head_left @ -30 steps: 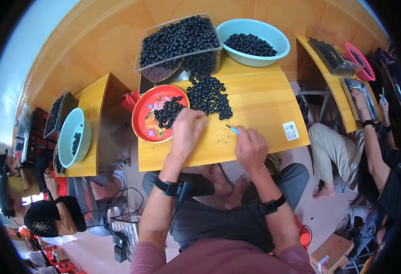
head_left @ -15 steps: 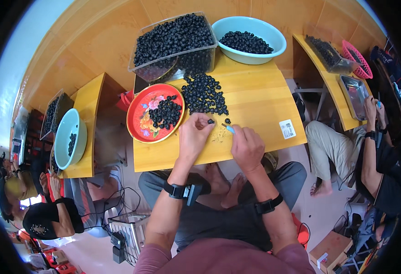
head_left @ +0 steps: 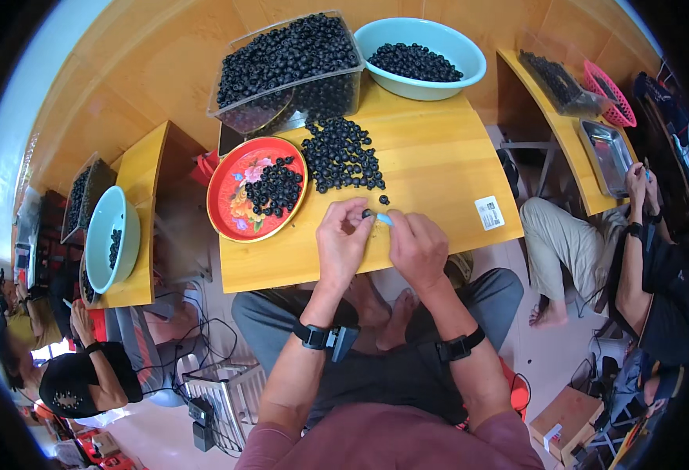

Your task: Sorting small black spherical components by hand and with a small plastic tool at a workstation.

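My left hand point(head_left: 341, 241) pinches a small round black bead-like piece point(head_left: 368, 213) between thumb and fingertips, just above the yellow table point(head_left: 431, 160). Closed round a small light-blue-handled tool point(head_left: 384, 220) is my right hand point(head_left: 420, 249). The tool points left and meets the piece; its tip is too small to make out. A single loose black piece point(head_left: 384, 200) lies just beyond the fingers. Farther off is a spread pile of the same pieces point(head_left: 343, 160). To the left, a red flowered round tray point(head_left: 217, 200) holds more of them.
At the back stand a clear bin point(head_left: 325, 98) heaped with black pieces and a light-blue basin point(head_left: 474, 70) partly filled with them. A white label point(head_left: 489, 213) is stuck near the table's right edge. Other people work at tables on the left point(head_left: 137, 204) and right point(head_left: 554, 129).
The tool has moved left, up to the piece in my left hand; before, they were apart. My view has shifted slightly, so the table things sit a little more left and higher.
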Demonstrator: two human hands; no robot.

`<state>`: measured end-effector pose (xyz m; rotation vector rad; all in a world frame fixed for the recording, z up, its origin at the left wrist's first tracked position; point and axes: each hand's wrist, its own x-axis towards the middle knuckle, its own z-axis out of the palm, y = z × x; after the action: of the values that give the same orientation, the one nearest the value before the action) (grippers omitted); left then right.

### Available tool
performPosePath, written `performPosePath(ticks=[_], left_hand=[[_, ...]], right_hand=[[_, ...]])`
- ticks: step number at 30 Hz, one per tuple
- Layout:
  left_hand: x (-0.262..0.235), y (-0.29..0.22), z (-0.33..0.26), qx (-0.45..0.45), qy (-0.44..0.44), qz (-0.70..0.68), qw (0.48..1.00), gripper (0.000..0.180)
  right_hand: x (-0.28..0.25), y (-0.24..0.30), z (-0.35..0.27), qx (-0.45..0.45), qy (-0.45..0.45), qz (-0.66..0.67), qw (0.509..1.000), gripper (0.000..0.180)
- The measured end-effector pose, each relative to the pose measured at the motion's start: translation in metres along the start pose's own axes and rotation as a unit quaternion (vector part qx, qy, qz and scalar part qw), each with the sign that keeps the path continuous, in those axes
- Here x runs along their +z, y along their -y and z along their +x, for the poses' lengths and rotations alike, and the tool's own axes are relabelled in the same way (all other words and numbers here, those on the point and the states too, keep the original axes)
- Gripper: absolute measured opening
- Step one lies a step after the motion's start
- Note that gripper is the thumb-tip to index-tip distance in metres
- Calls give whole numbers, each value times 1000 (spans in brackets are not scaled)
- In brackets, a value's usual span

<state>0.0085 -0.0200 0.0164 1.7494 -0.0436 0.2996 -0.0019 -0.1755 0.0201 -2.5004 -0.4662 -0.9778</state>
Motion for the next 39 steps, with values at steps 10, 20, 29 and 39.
performPosePath(ticks=[10, 20, 29, 39], left_hand=[[1, 5, -1, -3, 3, -2, 1000, 34], [-1, 0, -1, -56, 9, -73, 996, 37], [-7, 2, -1, -83, 4, -198, 977, 35], [-80, -25, 29, 150, -106, 211, 960, 15]], right_hand=[[0, -1, 0, -7, 20, 9, 1000, 14], [0, 0, 1, -6, 25, 15, 1000, 14], [4, 3, 2, 26, 20, -12, 999, 12], [-1, 1, 2, -7, -4, -3, 1000, 14]])
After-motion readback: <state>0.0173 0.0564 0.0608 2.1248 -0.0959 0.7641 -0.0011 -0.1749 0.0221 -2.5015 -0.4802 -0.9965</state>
